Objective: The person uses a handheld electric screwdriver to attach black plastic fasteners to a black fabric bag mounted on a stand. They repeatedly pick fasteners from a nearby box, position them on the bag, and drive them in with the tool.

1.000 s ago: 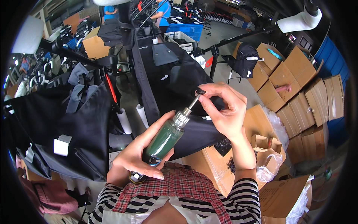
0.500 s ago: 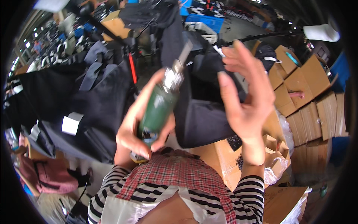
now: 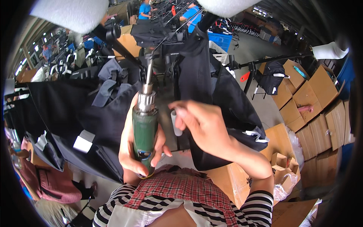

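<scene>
Green power screwdriver (image 3: 145,130): resting in the left hand, in front of the plaid apron (image 3: 181,183) and beside the right edge of the left black fabric panel (image 3: 64,102) in this view.
Long axis: running away from the apron, with the steel bit (image 3: 150,72) pointing outward and leaning slightly right.
Bit tip: showing dark against a dark background; whether anything is sitting on it, I cannot tell.
Left hand (image 3: 126,151): wrapping the lower body firmly, fingers curling around the right side, thumb lying across the near end.
Right hand (image 3: 206,126): hovering right of the serrated metal collar (image 3: 146,102), fingertips bending toward it across a visible gap; thumb and forefinger are almost meeting, but blur is hiding whether they are pinching anything.
Nearer hand: the left is touching the tool; the right is staying apart, its fingertips lying nearer the collar than the bit tip.
Grey foam sleeve (image 3: 177,128): showing just below the right fingertips; contact is unclear.
Cardboard worktop (image 3: 223,178): carrying small open cartons (image 3: 280,160) near its right edge, with a clear plastic bag (image 3: 284,186) lying beside them.
</scene>
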Available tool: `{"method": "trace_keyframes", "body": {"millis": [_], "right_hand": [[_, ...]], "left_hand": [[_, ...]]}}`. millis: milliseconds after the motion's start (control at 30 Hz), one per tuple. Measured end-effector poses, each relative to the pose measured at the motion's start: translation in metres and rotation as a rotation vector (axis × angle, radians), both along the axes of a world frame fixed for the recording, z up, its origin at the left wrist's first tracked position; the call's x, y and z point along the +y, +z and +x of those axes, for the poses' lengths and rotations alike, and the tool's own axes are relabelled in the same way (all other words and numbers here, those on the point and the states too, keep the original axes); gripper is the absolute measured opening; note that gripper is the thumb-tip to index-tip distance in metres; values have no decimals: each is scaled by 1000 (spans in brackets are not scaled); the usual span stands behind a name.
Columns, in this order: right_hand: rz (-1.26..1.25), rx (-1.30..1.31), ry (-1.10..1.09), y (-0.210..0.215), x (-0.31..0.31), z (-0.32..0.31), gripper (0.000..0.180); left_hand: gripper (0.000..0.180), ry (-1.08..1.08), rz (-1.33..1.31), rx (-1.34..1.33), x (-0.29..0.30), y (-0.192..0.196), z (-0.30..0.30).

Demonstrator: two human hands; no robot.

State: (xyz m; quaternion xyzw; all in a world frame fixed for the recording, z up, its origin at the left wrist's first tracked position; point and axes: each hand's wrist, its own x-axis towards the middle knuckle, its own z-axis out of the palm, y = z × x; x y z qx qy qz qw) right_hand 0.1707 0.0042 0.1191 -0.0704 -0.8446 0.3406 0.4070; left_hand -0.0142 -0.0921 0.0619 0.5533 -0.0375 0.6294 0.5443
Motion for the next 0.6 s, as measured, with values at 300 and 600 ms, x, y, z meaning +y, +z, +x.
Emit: {"method": "trace_keyframes", "body": {"millis": [300,600], "right_hand": [[606,-68,-484,16,42,-41,16],[619,59,-470,40,110,-30,21]], "left_hand": [[95,-74,-38,-43,10,-27,-7],[134,165,-207,1,21,-18,12]]}}
